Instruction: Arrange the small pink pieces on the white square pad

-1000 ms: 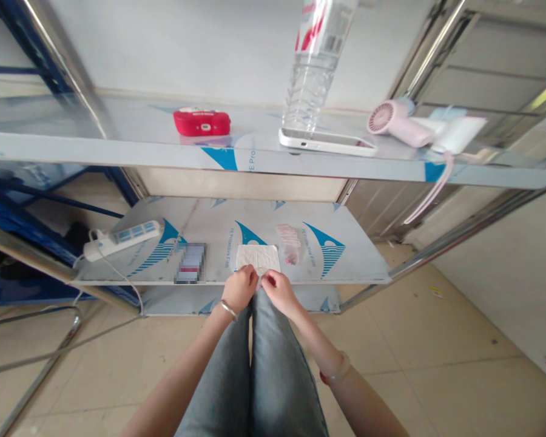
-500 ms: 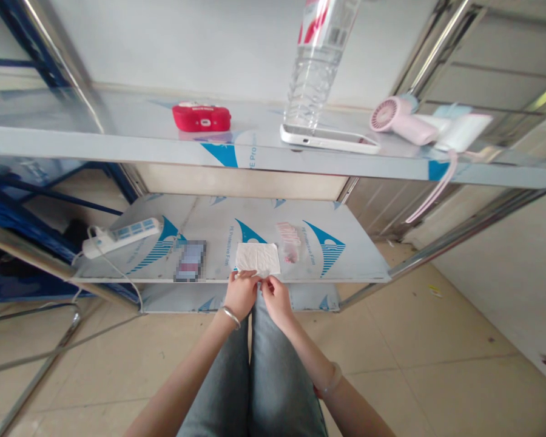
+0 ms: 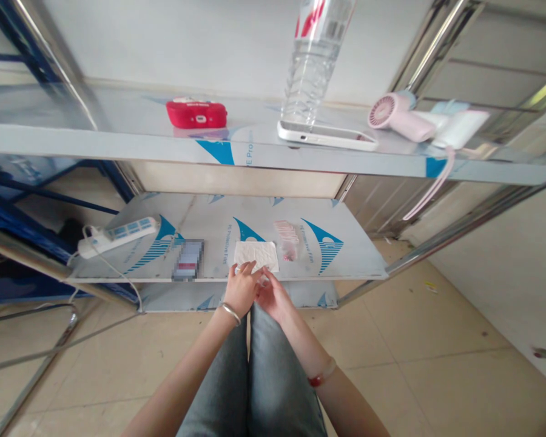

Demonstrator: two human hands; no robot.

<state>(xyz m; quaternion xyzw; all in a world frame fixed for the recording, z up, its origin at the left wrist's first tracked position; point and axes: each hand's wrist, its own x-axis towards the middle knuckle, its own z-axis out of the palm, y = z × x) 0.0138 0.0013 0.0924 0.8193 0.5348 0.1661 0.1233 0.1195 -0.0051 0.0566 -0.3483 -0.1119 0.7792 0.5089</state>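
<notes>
My left hand and my right hand meet fingertip to fingertip at the front edge of the lower shelf, above my knees. The right hand is turned with its palm partly up, fingers curled. Something small and clear seems to be pinched between the two hands, too small to name. Just beyond the fingers lies a creased white tissue, its near edge partly covered by my left fingers. To its right is a clear plastic bag with pink pieces in it.
On the lower shelf are a phone and a white power strip with a cord. The upper shelf holds a red case, a water bottle, a white phone-like slab and a pink handheld fan.
My right hand has rolled so its palm faces more upward. The left fingers have lifted and spread slightly over the tissue's near edge. The view has shifted a little.
</notes>
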